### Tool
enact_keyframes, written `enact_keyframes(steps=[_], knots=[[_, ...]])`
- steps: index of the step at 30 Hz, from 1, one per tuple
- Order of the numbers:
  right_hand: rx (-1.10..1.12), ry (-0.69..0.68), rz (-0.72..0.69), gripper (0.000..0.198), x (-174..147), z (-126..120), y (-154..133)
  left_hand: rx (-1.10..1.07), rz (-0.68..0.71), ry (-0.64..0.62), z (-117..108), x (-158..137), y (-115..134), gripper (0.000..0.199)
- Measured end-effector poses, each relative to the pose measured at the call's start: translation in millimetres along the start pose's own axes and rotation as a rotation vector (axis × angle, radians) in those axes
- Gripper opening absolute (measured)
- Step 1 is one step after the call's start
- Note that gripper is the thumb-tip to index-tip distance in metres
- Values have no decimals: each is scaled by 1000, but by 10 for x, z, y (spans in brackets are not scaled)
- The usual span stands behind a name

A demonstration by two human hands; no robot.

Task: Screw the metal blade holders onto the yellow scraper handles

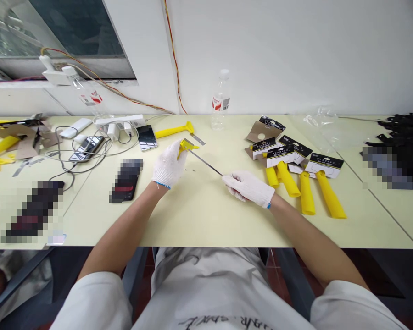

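My left hand [170, 164], in a white knit glove, is closed on a yellow plastic scraper [183, 145] with a metal blade [189, 143] at its head. My right hand [248, 187], gloved as well, grips a screwdriver [208, 164]. Its long thin shaft slants up to the left and its tip is at the scraper head; the handle is hidden in my palm. Behind my left hand lies another yellow scraper [174, 131], with a loose flat blade [197, 139] beside it. Tiny metal bits, perhaps screws [193, 170], rest on the table between my hands.
Several yellow scraper handles [307, 195] with black-and-white cards [325, 165] lie to the right. A plastic bottle [220, 103] stands at the back. Phones [147, 137], tangled cables [106, 149] and a power strip [131, 120] crowd the left. Black pieces [406, 137] are heaped far right.
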State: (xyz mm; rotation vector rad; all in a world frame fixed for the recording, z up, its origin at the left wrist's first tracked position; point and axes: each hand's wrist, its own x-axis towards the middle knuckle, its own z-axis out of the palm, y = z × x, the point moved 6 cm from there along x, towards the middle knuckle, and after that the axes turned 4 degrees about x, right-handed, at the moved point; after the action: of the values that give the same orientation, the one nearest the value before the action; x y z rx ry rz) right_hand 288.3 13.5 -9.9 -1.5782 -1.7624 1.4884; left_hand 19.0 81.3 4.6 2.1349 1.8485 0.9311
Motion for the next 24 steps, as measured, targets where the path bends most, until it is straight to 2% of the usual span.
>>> enact_keyframes(steps=[13, 16, 21, 24], knots=[[-153, 59, -31, 55, 63, -34, 86, 10, 20, 15, 26, -9, 9, 28], [-230, 133, -48, 48, 123, -101, 146, -11, 14, 21, 21, -2, -4, 32], [-374, 337, -58, 29, 239, -299, 253, -27, 8, 15, 26, -4, -3, 34], [-519, 398, -56, 22, 300, -372, 311, -10, 0, -1, 38, -9, -3, 37]])
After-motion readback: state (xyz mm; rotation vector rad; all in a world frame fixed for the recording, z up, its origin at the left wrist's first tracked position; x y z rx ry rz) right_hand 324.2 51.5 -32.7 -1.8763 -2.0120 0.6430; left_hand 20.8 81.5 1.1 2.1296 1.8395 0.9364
